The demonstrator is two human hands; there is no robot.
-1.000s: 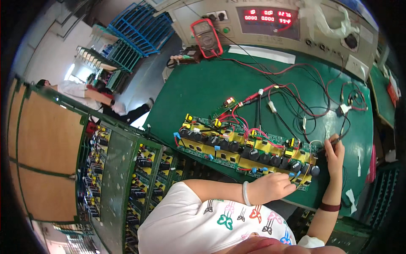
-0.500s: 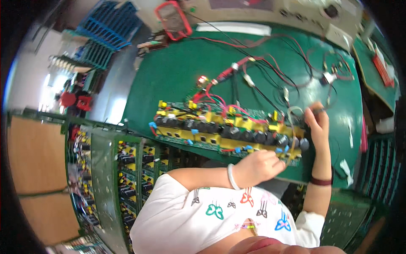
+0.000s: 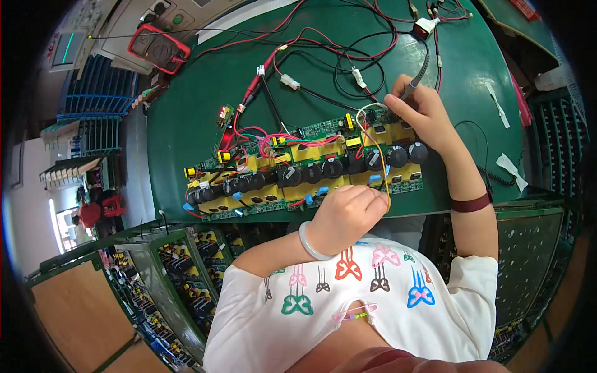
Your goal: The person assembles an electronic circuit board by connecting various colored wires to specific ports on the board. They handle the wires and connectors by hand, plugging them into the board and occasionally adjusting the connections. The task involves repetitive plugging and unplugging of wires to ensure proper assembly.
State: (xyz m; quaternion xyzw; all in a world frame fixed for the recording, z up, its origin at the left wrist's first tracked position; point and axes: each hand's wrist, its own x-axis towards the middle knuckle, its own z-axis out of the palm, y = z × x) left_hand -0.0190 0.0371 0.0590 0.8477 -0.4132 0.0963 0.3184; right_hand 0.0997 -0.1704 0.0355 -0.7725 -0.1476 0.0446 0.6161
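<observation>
Left hand (image 3: 349, 214) curls closed on a yellow wire (image 3: 387, 181); right hand (image 3: 423, 115) grips a dark cable (image 3: 423, 67). Slack likely spares the circuit board (image 3: 306, 153).

The head camera, the left unit of a side-by-side fisheye pair, is worn on the person's head. It faces steeply downward, over the shirt (image 3: 329, 304) front, onto the worktop (image 3: 186, 112). The shirt lies close to the lens; the left hand (image 3: 348, 214) and right hand (image 3: 426, 115) lie at middle range. The multimeter (image 3: 158, 48), toward the upper left, is farther off. Straight edges bow toward the dark, rounded rim.
</observation>
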